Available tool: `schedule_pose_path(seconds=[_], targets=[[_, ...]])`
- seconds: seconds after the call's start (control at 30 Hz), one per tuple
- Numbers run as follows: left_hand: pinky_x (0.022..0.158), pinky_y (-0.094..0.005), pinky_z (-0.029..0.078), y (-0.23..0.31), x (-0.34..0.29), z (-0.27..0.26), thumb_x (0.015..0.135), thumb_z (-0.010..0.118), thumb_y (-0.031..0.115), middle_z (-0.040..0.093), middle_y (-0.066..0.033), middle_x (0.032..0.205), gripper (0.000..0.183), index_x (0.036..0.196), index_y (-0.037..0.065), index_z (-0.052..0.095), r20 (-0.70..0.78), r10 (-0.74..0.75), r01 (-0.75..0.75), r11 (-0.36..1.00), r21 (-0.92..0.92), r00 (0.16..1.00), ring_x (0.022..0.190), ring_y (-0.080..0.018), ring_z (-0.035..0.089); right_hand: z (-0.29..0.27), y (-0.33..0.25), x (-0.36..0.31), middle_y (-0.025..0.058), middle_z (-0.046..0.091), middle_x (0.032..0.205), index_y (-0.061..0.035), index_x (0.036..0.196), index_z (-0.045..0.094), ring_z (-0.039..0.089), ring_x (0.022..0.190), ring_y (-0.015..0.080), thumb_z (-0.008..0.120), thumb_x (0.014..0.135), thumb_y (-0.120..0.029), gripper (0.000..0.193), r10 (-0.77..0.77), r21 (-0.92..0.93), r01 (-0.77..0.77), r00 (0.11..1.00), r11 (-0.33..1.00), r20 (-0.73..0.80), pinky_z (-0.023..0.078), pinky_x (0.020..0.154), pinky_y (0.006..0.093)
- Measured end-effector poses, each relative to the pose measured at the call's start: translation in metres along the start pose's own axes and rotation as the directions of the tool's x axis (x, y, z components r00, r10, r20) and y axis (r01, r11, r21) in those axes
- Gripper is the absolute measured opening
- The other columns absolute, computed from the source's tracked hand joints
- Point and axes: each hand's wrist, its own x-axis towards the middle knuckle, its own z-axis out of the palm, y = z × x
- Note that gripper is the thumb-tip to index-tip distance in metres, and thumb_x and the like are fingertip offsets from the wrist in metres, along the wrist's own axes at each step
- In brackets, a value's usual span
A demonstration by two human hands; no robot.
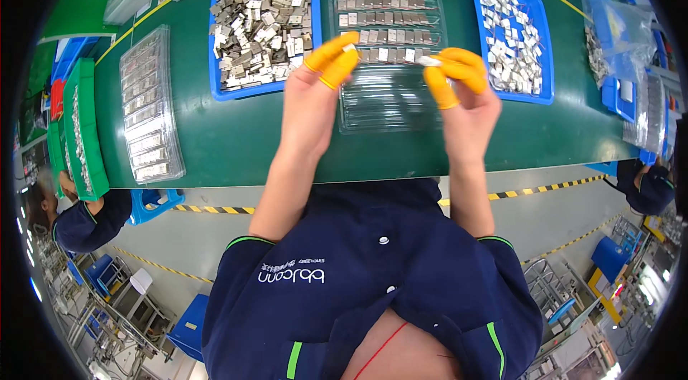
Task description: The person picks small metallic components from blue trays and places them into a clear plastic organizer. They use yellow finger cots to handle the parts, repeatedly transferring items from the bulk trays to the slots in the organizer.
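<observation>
With my left hand (309, 90) I am pinching a small pale piece (349, 48) between yellow-capped fingertips, over the left side of a clear tray (387, 104). With my right hand (469, 97) I am pinching a small white piece (430, 61) between yellow-capped thumb and finger, its end pointing left over the tray's right side. My 2 hands are facing each other, apart. Rows of grey and white blocks (387, 20) are filling the tray's far part. The left blue bin (316, 0) is holding heaped blocks; the right blue bin (549, 65) is holding loose white parts (514, 43). Everything here is resting on a green table (244, 147).
</observation>
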Motion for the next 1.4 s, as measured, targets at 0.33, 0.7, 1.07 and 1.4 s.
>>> schedule_pose_path(seconds=[0.33,0.7,1.07,1.4], targets=[[0.056,-0.0189,0.045,-0.017,-0.023,0.005,0.08,0.065,0.002,0.067,-0.0083,0.089,0.021,0.101,0.0,0.063,0.141,-0.082,0.083,0.997,-0.001,0.987,0.073,-0.012,0.064,0.012,-0.008,-0.017,0.0072,0.062,0.096,0.0012,0.089,0.063,0.056,0.094,0.0152,0.067,0.075,0.002,0.014,0.323,0.223,-0.349,0.935,0.91,0.146,0.041,0.087,0.0279],[0.067,-0.0256,0.053,-0.018,-0.021,0.0,0.079,0.065,0.001,0.065,-0.014,0.09,0.025,0.102,-0.007,0.059,0.143,-0.079,0.044,0.971,0.236,0.987,0.077,-0.0203,0.066,0.012,-0.01,-0.029,0.0059,0.065,0.091,0.0024,0.095,0.063,0.06,0.084,0.011,0.064,0.08,-0.003,0.015,0.407,0.183,-0.425,0.905,0.887,0.125,0.046,0.078,0.0238],[0.073,-0.0275,0.053,-0.026,-0.015,-0.008,0.079,0.063,-0.004,0.065,-0.0157,0.092,0.022,0.101,-0.008,0.059,0.116,0.017,-0.044,0.972,0.233,0.993,0.081,-0.0226,0.065,-0.002,-0.008,-0.011,0.0081,0.064,0.087,-0.0031,0.081,0.067,0.058,0.088,0.0209,0.071,0.071,-0.004,0.01,0.118,-0.181,-0.102,0.99,0.978,0.076,0.044,0.082,0.031],[0.073,-0.026,0.052,-0.014,-0.018,-0.015,0.079,0.064,-0.001,0.066,-0.0132,0.089,0.025,0.103,-0.007,0.062,0.138,0.009,-0.039,0.977,0.211,0.99,0.078,-0.0184,0.065,0.005,-0.008,-0.014,0.0025,0.065,0.088,-0.0092,0.077,0.067,0.057,0.089,0.0208,0.073,0.066,-0.009,0.013,0.068,-0.404,0.024,0.975,0.915,0.212,0.036,0.088,0.0349]])
